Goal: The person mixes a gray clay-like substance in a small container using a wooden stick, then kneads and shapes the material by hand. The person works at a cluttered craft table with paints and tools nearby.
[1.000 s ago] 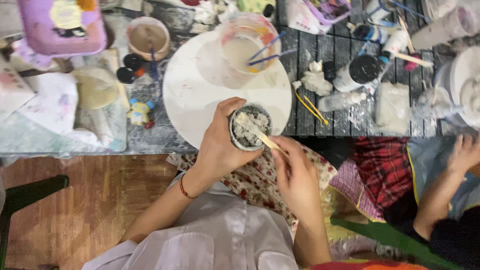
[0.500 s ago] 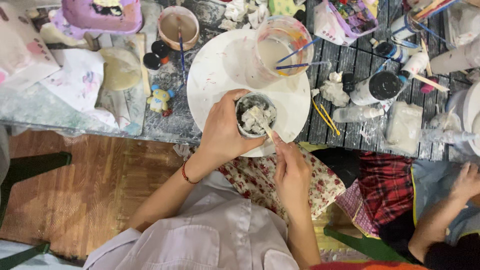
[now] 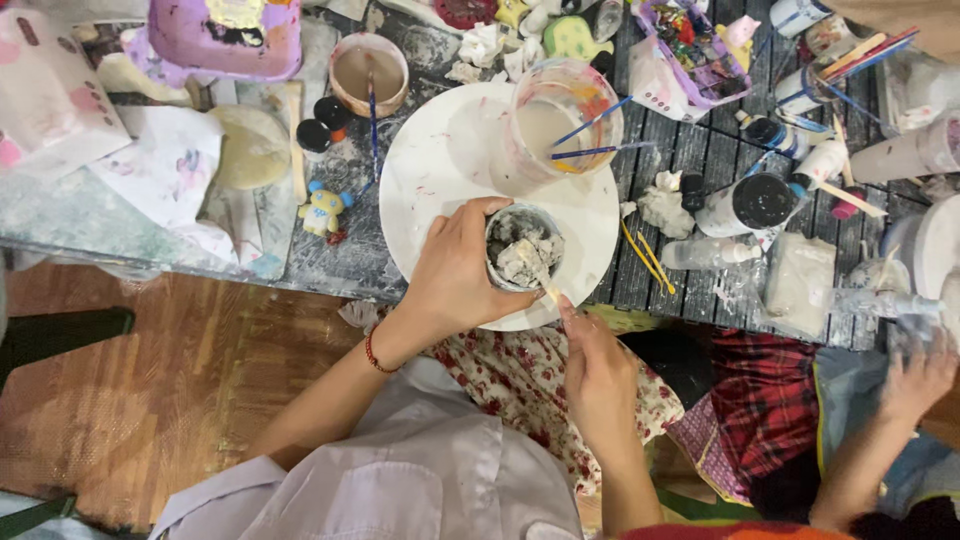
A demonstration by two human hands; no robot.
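Left hand (image 3: 455, 275) grips cup (image 3: 523, 247) of lumpy white paste (image 3: 520, 262).

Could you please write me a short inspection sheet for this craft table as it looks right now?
Surface: dark slatted table, smeared with white paste.
Job's things: small cup of lumpy grey-white paste, over a round white board; thin wooden stick in the paste.
Clutter: clear cup with blue brushes, pink bowl, purple tray, small blue-and-yellow figure, bottles and tissues at right.
Grippers: left hand wraps the small cup; right hand grips the stick.
Cables: nothing seen.
Surroundings: wooden floor; another person's hand at right.
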